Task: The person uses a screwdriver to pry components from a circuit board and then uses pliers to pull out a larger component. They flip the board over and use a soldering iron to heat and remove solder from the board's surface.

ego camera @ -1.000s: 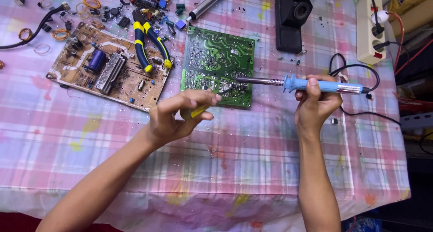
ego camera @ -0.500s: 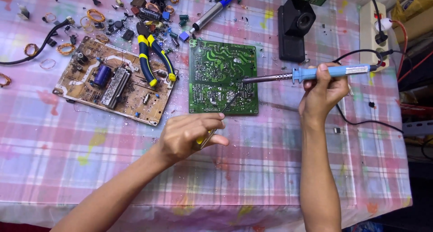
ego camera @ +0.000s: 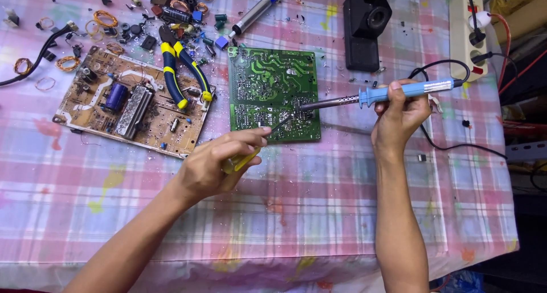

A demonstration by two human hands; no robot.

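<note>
R hand [ego camera: 399, 119]: closed round blue soldering iron [ego camera: 393, 93], tip on green circuit board [ego camera: 273, 93], frame centre-top. L hand [ego camera: 219, 165]: clenched on yellow-handled tool [ego camera: 245, 158]; its dark tip meets board's lower edge, near iron tip. Brown board [ego camera: 134, 102] upper left, blue-yellow pliers [ego camera: 179, 68] on its right edge. Black box [ego camera: 364, 28] top, power strip [ego camera: 470, 33] top right. Plaid cloth [ego camera: 296, 213] beneath.

electronics repair bench, circuit boards [ego camera: 273, 93], soldering iron [ego camera: 393, 94]
</note>
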